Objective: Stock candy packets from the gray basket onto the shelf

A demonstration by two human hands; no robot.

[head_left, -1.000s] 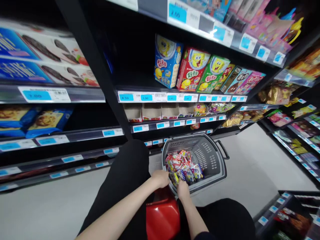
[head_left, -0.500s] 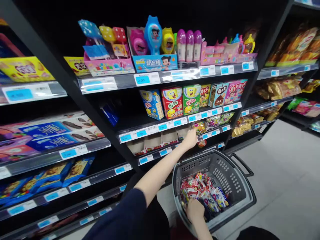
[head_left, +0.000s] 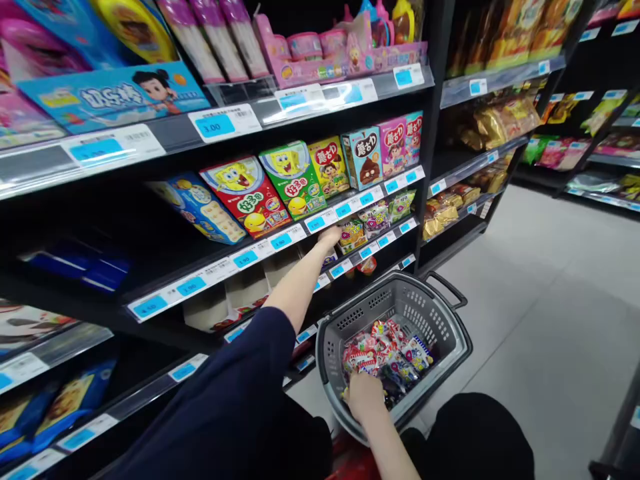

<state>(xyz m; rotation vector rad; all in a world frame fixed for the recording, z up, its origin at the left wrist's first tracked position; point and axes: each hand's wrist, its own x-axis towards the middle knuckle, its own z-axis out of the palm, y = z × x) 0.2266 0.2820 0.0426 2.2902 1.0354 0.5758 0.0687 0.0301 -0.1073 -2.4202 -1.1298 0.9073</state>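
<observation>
My left hand (head_left: 330, 235) reaches into a low shelf, just beside an orange-yellow candy bag (head_left: 353, 235). Its fingers are mostly hidden under the shelf edge above, and whether they hold anything does not show. Over the near side of a grey shopping basket (head_left: 453, 320), my right hand (head_left: 365, 395) is closed, its fingers curled down among the packets. What it grips, if anything, is hidden. Red-and-white candy packets (head_left: 385, 337) and blue-striped packets (head_left: 416, 353) lie in the basket. A purple-and-white bag (head_left: 375, 219) and a green bag (head_left: 401, 205) stand right of my left hand.
Above my left arm is a shelf of snack boxes, among them a red box (head_left: 245, 195) and a green box (head_left: 293, 179). Open cardboard trays (head_left: 246, 290) sit left of my forearm. The basket's handle (head_left: 450, 290) sticks out over the tiled floor (head_left: 545, 287).
The view has moved closer to the shelves and turned right. My left hand has gone deeper into the low shelf, left of the orange-yellow bag. My right hand stays at the basket.
</observation>
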